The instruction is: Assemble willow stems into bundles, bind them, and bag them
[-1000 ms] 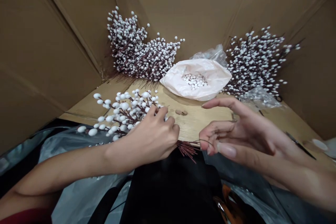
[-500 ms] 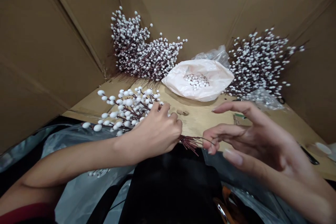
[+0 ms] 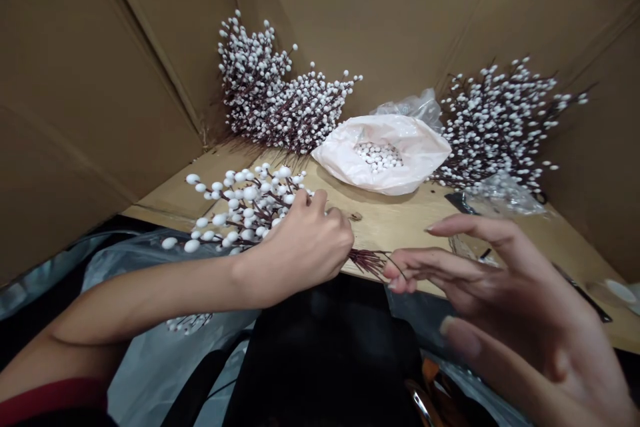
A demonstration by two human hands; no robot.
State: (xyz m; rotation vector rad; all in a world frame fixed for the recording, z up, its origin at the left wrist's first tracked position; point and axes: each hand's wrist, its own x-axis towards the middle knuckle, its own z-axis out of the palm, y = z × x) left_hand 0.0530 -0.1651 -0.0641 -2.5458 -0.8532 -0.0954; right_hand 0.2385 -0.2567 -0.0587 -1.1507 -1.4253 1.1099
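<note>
My left hand (image 3: pixel 300 247) is closed around a spray of artificial white berries (image 3: pixel 240 207) on dark red stems. The cut stem ends (image 3: pixel 369 262) stick out to the right of that fist. Just beyond them is my right hand (image 3: pixel 500 293), fingers spread and fingertips almost at the stems. A thin dark wire (image 3: pixel 395 265) curves from the stems toward those fingertips, but I cannot tell whether they hold it.
Two dense bunches of berry sprays (image 3: pixel 280 107) (image 3: pixel 500 127) lean against the cardboard box walls (image 3: pixel 380 27). Between them lies a pale pink plastic bag (image 3: pixel 425 153) holding loose white berries. Grey plastic sheeting (image 3: pixel 150 360) and black fabric (image 3: pixel 320 353) lie below the board's front edge.
The view has drifted, sliding the background slightly right. My right hand has dropped a little lower, and my left hand still grips the spray.
</note>
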